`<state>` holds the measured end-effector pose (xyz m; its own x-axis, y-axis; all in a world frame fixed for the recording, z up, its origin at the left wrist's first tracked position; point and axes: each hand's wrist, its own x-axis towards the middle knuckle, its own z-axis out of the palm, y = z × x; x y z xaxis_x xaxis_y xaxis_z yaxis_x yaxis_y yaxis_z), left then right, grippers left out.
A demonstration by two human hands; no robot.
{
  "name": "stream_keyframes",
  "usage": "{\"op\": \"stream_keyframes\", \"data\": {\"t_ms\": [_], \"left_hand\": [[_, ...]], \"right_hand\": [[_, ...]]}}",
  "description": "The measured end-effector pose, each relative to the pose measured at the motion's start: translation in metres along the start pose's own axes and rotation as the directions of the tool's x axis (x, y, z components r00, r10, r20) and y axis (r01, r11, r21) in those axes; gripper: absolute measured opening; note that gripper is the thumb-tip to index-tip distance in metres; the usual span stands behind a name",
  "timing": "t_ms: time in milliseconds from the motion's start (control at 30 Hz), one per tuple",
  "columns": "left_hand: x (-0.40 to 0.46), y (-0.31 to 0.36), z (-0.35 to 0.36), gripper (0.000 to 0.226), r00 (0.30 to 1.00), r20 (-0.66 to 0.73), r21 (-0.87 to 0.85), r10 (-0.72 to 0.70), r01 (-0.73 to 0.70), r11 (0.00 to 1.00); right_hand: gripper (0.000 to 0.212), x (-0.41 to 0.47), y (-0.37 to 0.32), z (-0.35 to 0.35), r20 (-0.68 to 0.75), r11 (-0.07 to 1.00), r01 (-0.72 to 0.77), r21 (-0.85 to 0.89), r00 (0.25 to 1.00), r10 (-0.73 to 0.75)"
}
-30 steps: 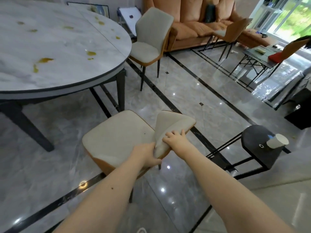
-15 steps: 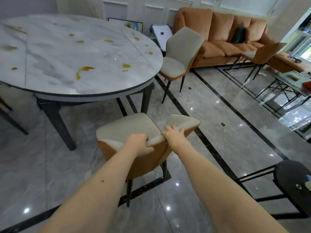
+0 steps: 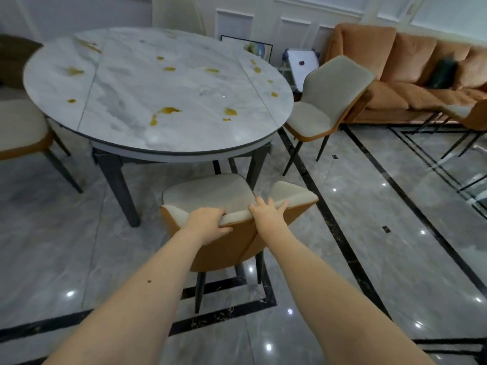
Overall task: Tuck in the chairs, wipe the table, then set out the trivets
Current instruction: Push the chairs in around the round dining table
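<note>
Glossy grey marble floor [image 3: 355, 259] with black inlay lines, white panelled wall behind; no legible writing or brand marks anywhere in view. Left hand [image 3: 207, 222]: fingers curled over the top edge of the near chair [image 3: 210, 198] backrest, thumb on the orange rear shell, gripping it. Right hand [image 3: 266, 214]: laid on the same top edge just to the right, fingers spread and mostly straight, draped over the cream padding, thumb side toward the left hand; resting on it rather than clamped. Hands close together but not touching. Near chair stands upright on the floor, cream seat pointing at the table, front edge of the seat just short of the tabletop rim, beside a dark table leg. Round marble table [image 3: 131, 138]: pale top, dark rim, two seam lines; roughly a dozen yellow-brown spills [image 3: 166, 110] scattered over the top. Chairs counted: five in sight. Near chair; second chair [image 3: 324, 106] right of the table, angled away; third chair [image 3: 21, 133] at left, partly cropped; cream backrest [image 3: 176, 14] behind the table; fifth chair [image 3: 471, 117] at the far right edge. Orange sofa [image 3: 411, 75] along the right wall, one dark cushion [image 3: 442, 72] on it. One framed picture [image 3: 253, 47] and one small whiteboard [image 3: 300, 64] lean at the wall.
</note>
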<state>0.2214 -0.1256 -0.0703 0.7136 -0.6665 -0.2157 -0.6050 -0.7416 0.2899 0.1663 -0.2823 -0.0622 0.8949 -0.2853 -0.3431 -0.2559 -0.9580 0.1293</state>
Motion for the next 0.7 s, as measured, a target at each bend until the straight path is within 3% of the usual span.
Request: {"op": "stream_keyframes", "data": {"t_ms": [100, 233, 367, 533, 700], "left_hand": [[0.011, 0.001, 0.007, 0.04, 0.998, 0.068, 0.013, 0.002, -0.003, 1.0], [0.023, -0.012, 0.005, 0.043, 0.995, 0.104, 0.065, 0.002, -0.009, 0.998], [0.032, -0.035, -0.001, 0.042, 0.989, 0.132, 0.102, -0.065, 0.052, 0.993], [0.04, -0.055, -0.002, 0.038, 0.979, 0.117, 0.152, -0.168, 0.149, 0.977], [0.061, -0.053, -0.014, 0.043, 0.946, 0.207, 0.175, -0.248, 0.213, 0.961]], "right_hand": [[0.065, 0.01, 0.005, 0.008, 0.049, 1.0, 0.023, -0.015, 0.999, -0.022], [0.059, 0.022, -0.003, 0.007, 0.036, 0.998, 0.052, -0.027, 0.998, -0.051], [0.072, 0.037, -0.025, -0.001, 0.074, 0.998, 0.064, -0.015, 0.995, -0.062], [0.072, 0.054, -0.052, -0.004, 0.059, 0.997, 0.075, -0.022, 0.996, -0.074], [0.052, 0.068, -0.051, -0.017, 0.093, 0.996, 0.085, 0.009, 0.992, -0.086]]}}
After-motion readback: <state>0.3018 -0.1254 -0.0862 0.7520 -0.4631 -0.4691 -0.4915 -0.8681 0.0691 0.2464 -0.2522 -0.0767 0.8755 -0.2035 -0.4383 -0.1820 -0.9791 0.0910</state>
